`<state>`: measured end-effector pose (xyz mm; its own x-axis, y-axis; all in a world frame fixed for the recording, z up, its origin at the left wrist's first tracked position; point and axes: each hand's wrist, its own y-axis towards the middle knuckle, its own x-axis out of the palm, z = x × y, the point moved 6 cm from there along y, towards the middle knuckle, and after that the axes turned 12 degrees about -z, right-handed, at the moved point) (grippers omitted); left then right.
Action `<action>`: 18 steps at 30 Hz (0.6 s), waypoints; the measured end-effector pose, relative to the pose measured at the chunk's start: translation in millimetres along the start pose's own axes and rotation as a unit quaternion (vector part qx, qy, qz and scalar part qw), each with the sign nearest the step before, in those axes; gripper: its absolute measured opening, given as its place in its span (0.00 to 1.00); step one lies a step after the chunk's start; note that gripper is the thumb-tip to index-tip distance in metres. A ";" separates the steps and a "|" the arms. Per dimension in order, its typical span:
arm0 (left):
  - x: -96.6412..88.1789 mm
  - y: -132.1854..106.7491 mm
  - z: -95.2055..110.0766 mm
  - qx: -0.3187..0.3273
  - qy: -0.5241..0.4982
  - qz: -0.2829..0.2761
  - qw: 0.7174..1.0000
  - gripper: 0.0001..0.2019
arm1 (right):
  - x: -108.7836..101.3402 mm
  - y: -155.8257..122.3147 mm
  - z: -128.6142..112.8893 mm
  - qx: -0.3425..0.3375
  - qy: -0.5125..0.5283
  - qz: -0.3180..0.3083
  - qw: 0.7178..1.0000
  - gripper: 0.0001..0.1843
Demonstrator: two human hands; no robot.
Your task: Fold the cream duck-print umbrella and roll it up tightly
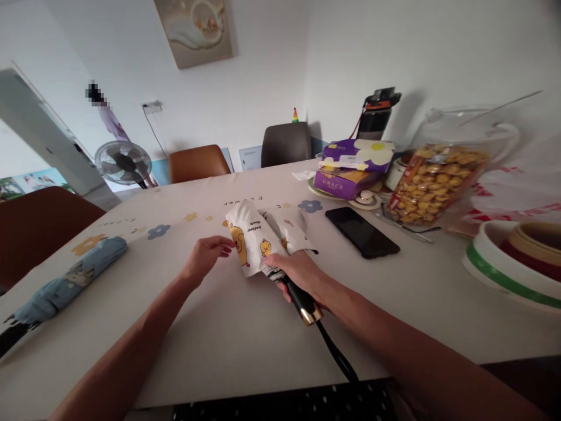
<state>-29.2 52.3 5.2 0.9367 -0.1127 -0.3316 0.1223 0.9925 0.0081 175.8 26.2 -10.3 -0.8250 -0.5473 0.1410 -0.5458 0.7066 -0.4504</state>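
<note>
A white folding umbrella (249,237) printed with yellow ducks lies bundled over the table in front of me, its canopy loosely folded. Its black handle (300,299) has a gold-coloured end and a black wrist strap (337,354), pointing toward me. My right hand (295,270) is closed around the umbrella where canopy meets handle. At the canopy's left edge is my left hand (209,252), fingers loosely curved and slightly apart; whether the tips touch the fabric is unclear. Farther left lies a blue folded umbrella (74,280) with a black handle.
On the right are a black phone (362,232), glasses (407,225), a purple tissue pack (335,184), a snack jar (438,175), a dark bottle (374,117) and stacked tape rolls (512,263). Chairs (197,162) and a fan (123,162) stand beyond the table (210,345).
</note>
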 end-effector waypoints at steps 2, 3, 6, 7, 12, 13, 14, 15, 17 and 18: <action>-11.6 -1.7 2.2 0.015 -0.022 0.133 0.991 0.10 | 1.4 0.5 1.0 0.002 -0.010 -0.003 1.000 0.14; -14.3 -2.8 4.0 0.018 -0.037 0.181 0.983 0.12 | 2.8 0.4 1.4 0.002 -0.014 -0.005 1.000 0.14; -8.1 1.3 2.2 -0.034 -0.108 0.214 0.970 0.14 | 6.9 -0.3 2.9 0.002 -0.020 -0.007 1.000 0.12; -3.1 4.5 -0.7 -0.061 -0.134 0.203 0.968 0.15 | 8.1 -0.4 3.6 0.002 -0.020 -0.006 1.000 0.11; 10.1 22.3 -13.9 -0.053 -0.228 0.232 0.944 0.11 | 12.8 1.7 7.7 0.010 -0.015 -0.022 1.000 0.12; 10.7 25.3 -15.0 -0.032 -0.230 0.249 0.940 0.10 | 12.9 1.6 8.1 0.013 -0.008 -0.022 1.000 0.12; 11.4 27.6 -15.7 -0.015 -0.221 0.267 0.938 0.09 | 13.0 1.2 8.0 0.012 0.004 -0.024 1.000 0.12; 12.6 29.2 -16.2 -0.009 -0.202 0.285 0.937 0.09 | 13.1 0.5 7.2 0.007 0.019 -0.027 0.999 0.12; 17.6 31.8 -17.3 -0.024 -0.160 0.304 0.939 0.09 | 14.1 -1.2 4.6 -0.009 0.052 -0.045 0.998 0.13; 21.2 33.3 -17.9 -0.039 -0.144 0.303 0.941 0.10 | 14.8 -2.0 3.4 -0.015 0.066 -0.059 0.996 0.13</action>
<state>-11.1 83.9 -18.5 0.8778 0.4787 -0.0186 -0.4778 0.8776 0.0400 165.2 15.1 -10.3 -0.7657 -0.5655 0.3065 -0.6428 0.6553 -0.3968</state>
